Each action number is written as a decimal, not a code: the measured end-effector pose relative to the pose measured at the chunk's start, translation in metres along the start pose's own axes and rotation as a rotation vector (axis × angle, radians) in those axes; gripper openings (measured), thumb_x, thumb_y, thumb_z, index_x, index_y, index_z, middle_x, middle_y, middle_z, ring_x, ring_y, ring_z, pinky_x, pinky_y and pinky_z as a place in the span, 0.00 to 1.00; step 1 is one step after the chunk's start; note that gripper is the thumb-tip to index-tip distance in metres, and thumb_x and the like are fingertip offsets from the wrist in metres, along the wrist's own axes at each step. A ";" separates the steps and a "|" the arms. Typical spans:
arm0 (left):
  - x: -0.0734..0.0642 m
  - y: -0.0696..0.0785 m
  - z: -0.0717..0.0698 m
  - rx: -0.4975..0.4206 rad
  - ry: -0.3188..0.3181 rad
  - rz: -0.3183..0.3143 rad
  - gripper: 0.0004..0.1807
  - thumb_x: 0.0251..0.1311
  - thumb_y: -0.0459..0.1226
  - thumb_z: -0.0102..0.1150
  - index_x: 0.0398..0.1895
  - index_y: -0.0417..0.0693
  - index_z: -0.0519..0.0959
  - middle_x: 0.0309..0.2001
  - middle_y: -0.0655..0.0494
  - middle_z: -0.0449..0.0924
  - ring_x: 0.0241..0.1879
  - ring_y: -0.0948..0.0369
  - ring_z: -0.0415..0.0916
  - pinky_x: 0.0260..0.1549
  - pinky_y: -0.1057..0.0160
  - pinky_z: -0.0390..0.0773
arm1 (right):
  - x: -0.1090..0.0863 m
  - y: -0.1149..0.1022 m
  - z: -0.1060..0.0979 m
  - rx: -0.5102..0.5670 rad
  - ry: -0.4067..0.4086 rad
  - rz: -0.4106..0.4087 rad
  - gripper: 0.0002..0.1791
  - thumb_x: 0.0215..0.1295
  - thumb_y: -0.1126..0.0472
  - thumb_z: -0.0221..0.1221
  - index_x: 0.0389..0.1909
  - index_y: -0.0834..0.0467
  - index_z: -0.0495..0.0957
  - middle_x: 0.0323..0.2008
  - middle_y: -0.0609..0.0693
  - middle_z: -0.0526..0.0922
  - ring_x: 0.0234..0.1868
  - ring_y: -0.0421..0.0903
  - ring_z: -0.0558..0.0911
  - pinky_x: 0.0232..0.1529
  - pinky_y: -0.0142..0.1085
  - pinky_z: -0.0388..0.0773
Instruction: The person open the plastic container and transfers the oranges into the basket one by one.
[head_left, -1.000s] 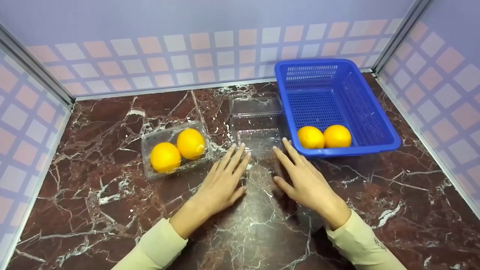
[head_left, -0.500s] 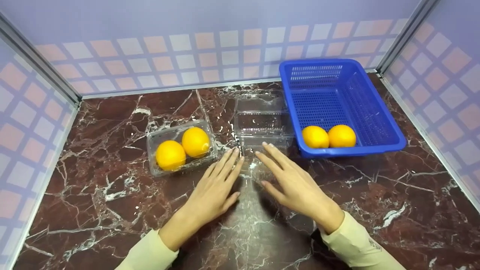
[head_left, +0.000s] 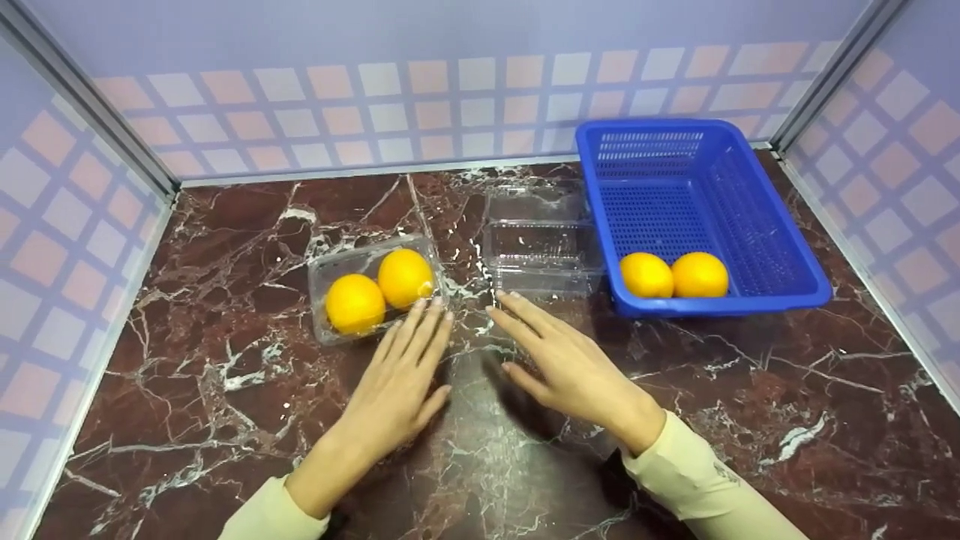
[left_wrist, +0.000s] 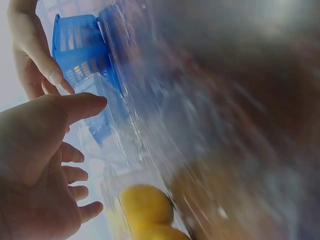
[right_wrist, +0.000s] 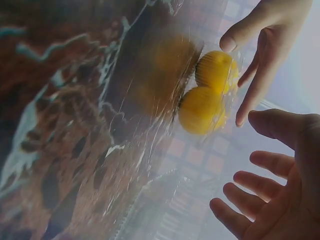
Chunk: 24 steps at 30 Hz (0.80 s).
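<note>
In the head view my left hand (head_left: 397,382) is open, its fingertips overlapping the near right edge of a clear plastic clamshell box (head_left: 324,300). Two oranges (head_left: 355,304) sit side by side in that box. My right hand (head_left: 570,367) has its fingers extended and holds nothing, close in front of a second clear plastic box (head_left: 540,244) that lies with its lid spread open. Both wrist views show bare palms; the filled box's oranges (left_wrist: 146,205) appear below my left fingers, and the same oranges (right_wrist: 202,110) stand beyond my right hand.
A blue plastic basket (head_left: 720,304) stands at the back right beside the second box, with two more oranges (head_left: 699,274) at its near end. The dark red marbled table (head_left: 225,442) is enclosed by tiled-pattern panels (head_left: 480,105) at the back and sides.
My right hand has moved left, from beside the basket to in front of the second box. My left hand has shifted left toward the filled box. The camera view has turned slightly left.
</note>
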<state>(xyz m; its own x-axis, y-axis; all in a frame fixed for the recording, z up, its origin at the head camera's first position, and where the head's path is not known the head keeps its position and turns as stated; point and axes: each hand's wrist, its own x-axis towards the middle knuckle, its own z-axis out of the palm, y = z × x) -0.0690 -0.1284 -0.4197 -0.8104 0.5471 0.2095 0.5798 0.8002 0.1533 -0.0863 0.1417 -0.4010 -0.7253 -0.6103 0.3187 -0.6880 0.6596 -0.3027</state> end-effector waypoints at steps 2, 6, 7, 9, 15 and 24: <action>-0.006 -0.005 -0.002 0.005 0.008 -0.027 0.53 0.65 0.45 0.71 0.84 0.37 0.52 0.85 0.39 0.45 0.85 0.43 0.42 0.81 0.40 0.53 | 0.004 -0.002 0.003 0.007 -0.022 0.005 0.39 0.73 0.55 0.66 0.81 0.59 0.64 0.83 0.56 0.59 0.80 0.56 0.66 0.79 0.52 0.63; -0.018 -0.017 -0.006 -0.001 0.046 -0.092 0.52 0.67 0.44 0.69 0.85 0.36 0.50 0.86 0.37 0.42 0.85 0.42 0.40 0.82 0.40 0.49 | 0.014 -0.006 0.010 0.019 -0.065 0.014 0.40 0.74 0.53 0.65 0.82 0.58 0.62 0.83 0.56 0.58 0.80 0.56 0.65 0.80 0.52 0.63; -0.020 -0.020 -0.007 -0.006 0.054 -0.116 0.52 0.68 0.44 0.69 0.85 0.36 0.49 0.86 0.38 0.40 0.85 0.42 0.39 0.82 0.40 0.48 | 0.017 -0.007 0.011 0.025 -0.075 0.014 0.40 0.74 0.53 0.65 0.82 0.58 0.61 0.83 0.56 0.58 0.81 0.56 0.65 0.80 0.52 0.62; -0.025 -0.026 -0.010 -0.016 0.070 -0.166 0.52 0.68 0.43 0.68 0.85 0.35 0.48 0.86 0.37 0.37 0.85 0.40 0.37 0.82 0.39 0.46 | 0.022 -0.010 0.013 0.042 -0.089 0.015 0.41 0.75 0.53 0.64 0.83 0.58 0.60 0.83 0.56 0.58 0.81 0.57 0.64 0.80 0.52 0.62; -0.038 -0.046 -0.017 -0.111 0.079 -0.324 0.54 0.68 0.41 0.69 0.86 0.37 0.43 0.85 0.35 0.25 0.84 0.34 0.29 0.79 0.30 0.44 | 0.039 -0.015 0.017 0.140 -0.110 0.071 0.44 0.78 0.53 0.61 0.86 0.57 0.51 0.84 0.57 0.54 0.82 0.55 0.62 0.81 0.51 0.59; -0.044 -0.057 -0.019 -0.211 0.058 -0.389 0.52 0.71 0.41 0.66 0.85 0.35 0.43 0.83 0.26 0.31 0.83 0.32 0.35 0.79 0.29 0.46 | 0.058 -0.021 0.035 0.275 -0.191 0.137 0.47 0.78 0.53 0.61 0.86 0.57 0.45 0.87 0.55 0.40 0.84 0.53 0.54 0.82 0.45 0.53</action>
<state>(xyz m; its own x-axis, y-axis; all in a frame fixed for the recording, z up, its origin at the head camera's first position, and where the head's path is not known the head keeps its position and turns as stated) -0.0651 -0.2030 -0.4196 -0.9692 0.1956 0.1496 0.2416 0.8729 0.4239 -0.1151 0.0772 -0.4074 -0.7850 -0.6125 0.0926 -0.5462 0.6140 -0.5698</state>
